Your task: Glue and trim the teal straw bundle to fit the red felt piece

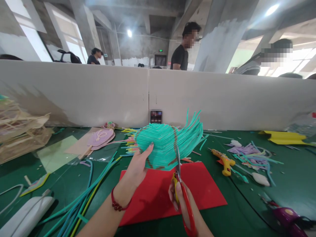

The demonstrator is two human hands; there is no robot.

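My left hand (138, 169) holds up a teal sheet of glued strips (165, 144) with a brown outline drawn on it; loose strip ends fan out to the upper right. My right hand (184, 200) grips red-and-yellow scissors (181, 187), whose blades point up and meet the sheet's lower edge along the brown line. A red bead bracelet (116, 202) circles my left wrist. Both hands hover over a red foam sheet (158, 194) lying on the green table (247, 204).
A yellow glue gun (223, 160) and pastel strip scraps (249, 153) lie to the right, a purple tool (287, 215) at the lower right. Long coloured strips (84, 197), a pink fan shape (100, 138) and woven straw pieces (19, 135) sit left. A white partition (98, 93) backs the table; people stand beyond.
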